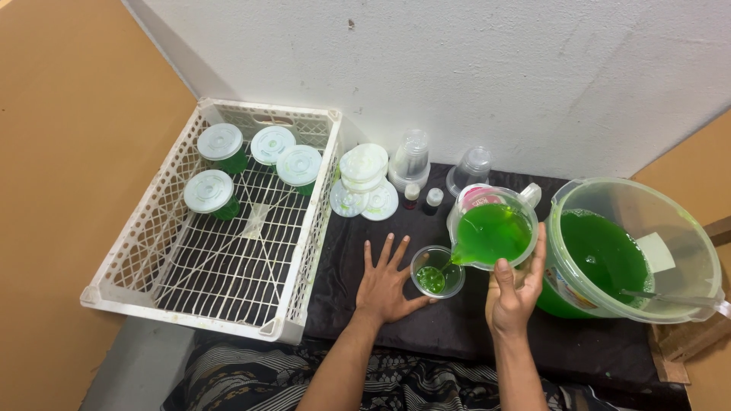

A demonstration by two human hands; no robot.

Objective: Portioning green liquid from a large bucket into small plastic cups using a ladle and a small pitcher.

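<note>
Your right hand [514,293] is gripping a clear jug [491,228] with its fingers wrapped around it. You are tipping the jug, and green liquid is running from its spout into a small cup [437,272]. The cup is standing on the black cloth [457,320], just left of the jug. Your left hand [384,285] is lying flat on the cloth with fingers spread wide, holding nothing, its thumb reaching toward the cup. A big bucket [647,205] of green liquid is sitting on the right. A white crate [152,228] is sitting on the left, with four lidded cups [221,144] in its far end. Spare lids [364,164] are lying stacked between the crate and the jug.
</note>
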